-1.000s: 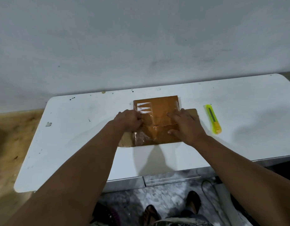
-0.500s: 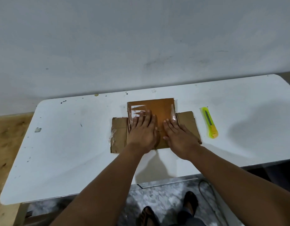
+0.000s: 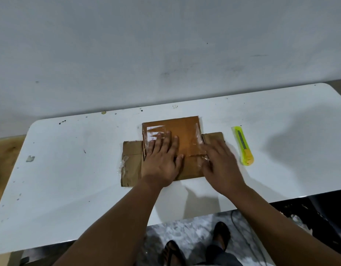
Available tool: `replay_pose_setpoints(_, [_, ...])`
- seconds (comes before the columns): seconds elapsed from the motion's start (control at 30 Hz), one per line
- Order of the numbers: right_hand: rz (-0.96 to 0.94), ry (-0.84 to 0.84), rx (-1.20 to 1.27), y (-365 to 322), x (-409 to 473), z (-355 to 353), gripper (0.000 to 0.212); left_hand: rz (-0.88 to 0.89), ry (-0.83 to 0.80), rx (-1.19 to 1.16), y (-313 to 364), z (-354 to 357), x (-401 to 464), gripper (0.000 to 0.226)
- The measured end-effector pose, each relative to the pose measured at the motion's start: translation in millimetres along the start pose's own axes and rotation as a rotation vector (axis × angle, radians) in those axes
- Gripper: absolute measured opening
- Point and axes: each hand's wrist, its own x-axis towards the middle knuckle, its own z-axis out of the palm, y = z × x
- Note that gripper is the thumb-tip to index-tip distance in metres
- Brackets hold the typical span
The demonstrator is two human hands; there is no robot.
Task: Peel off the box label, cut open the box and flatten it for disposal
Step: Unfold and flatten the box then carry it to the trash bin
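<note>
A brown cardboard box (image 3: pixel 185 131) lies flat on the white table (image 3: pixel 79 169), its side flaps spread left and right. Clear tape and a scrap of white label (image 3: pixel 153 131) cling to its upper left part. My left hand (image 3: pixel 162 158) rests palm down on the cardboard with fingers spread, fingertips over the taped patch. My right hand (image 3: pixel 219 164) lies flat and a little blurred on the right part of the box, over the right flap. A yellow-green utility knife (image 3: pixel 242 145) with an orange end lies on the table just right of the box, untouched.
A grey wall rises right behind the table's far edge. The table's near edge runs below my forearms, with my sandalled feet (image 3: pixel 196 244) and a stone floor beneath. Small scraps and dark specks dot the tabletop at the left (image 3: pixel 30 158).
From gripping the box's edges, both hands went flat onto the cardboard. Since half a second ago my right hand has slid right toward the right flap; the side flaps now lie spread out.
</note>
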Motion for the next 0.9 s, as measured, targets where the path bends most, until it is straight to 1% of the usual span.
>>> replay_pose_setpoints(0.03, [0.091,0.055,0.006,3.3,-5.0,-5.8,0.050,0.000,-0.003,-0.003,-0.1,0.0,0.2,0.067])
replay_pose_setpoints(0.07, [0.191,0.067,0.024,6.1,-9.9,-10.8,0.052,0.001,-0.007,-0.003,-0.3,0.0,0.3,0.066])
replay_pose_setpoints(0.1, [0.293,0.037,0.081,7.6,-13.4,-15.8,0.054,0.002,-0.010,-0.005,-0.4,0.2,0.3,0.064])
replay_pose_setpoints(0.13, [0.391,0.000,0.190,8.8,-15.0,-19.7,0.055,0.002,-0.012,-0.011,-0.5,0.2,0.6,0.062])
replay_pose_setpoints(0.2, [0.551,-0.016,0.456,9.5,-14.2,-26.2,0.055,0.001,-0.010,-0.027,-0.3,-1.0,0.6,0.060])
replay_pose_setpoints(0.27, [0.665,0.014,0.666,9.2,-12.7,-31.3,0.056,0.000,-0.004,-0.040,-0.4,-2.2,0.8,0.059])
replay_pose_setpoints(0.33, [0.686,0.032,0.785,7.8,-11.7,-35.4,0.054,0.004,-0.012,-0.042,-0.6,-2.8,1.2,0.059])
replay_pose_setpoints(0.43, [0.598,-0.029,0.883,-1.5,-10.9,-34.5,0.049,0.005,-0.026,-0.044,-1.5,-3.9,1.4,0.059])
replay_pose_setpoints(0.5, [0.506,-0.078,0.846,-6.0,-10.9,-27.2,0.047,0.002,-0.027,-0.043,-1.3,-4.6,1.1,0.059])
replay_pose_setpoints(0.57, [0.349,-0.115,0.664,-6.7,-10.2,-21.0,0.048,0.001,-0.022,-0.040,-0.6,-5.7,0.4,0.059])
replay_pose_setpoints(0.67, [0.112,-0.143,0.428,-1.4,-2.5,-16.8,0.044,0.001,-0.014,-0.035,-0.5,-5.0,0.3,0.060])
replay_pose_setpoints(0.73, [-0.057,-0.182,0.225,5.1,3.6,-11.3,0.044,0.003,-0.007,-0.033,-0.7,-3.9,-0.1,0.060])
replay_pose_setpoints(0.8, [-0.121,-0.283,0.117,8.4,11.2,-8.8,0.054,-0.001,-0.004,-0.036,-0.7,-3.1,-0.2,0.060])
replay_pose_setpoints(0.87, [-0.105,-0.432,0.058,11.3,20.1,-10.2,0.064,-0.003,0.003,-0.042,-0.4,-3.7,0.0,0.059])
replay_pose_setpoints(0.9, [-0.113,-0.495,-0.016,11.7,24.7,-12.3,0.066,-0.001,0.005,-0.039,-0.6,-3.5,0.2,0.060])
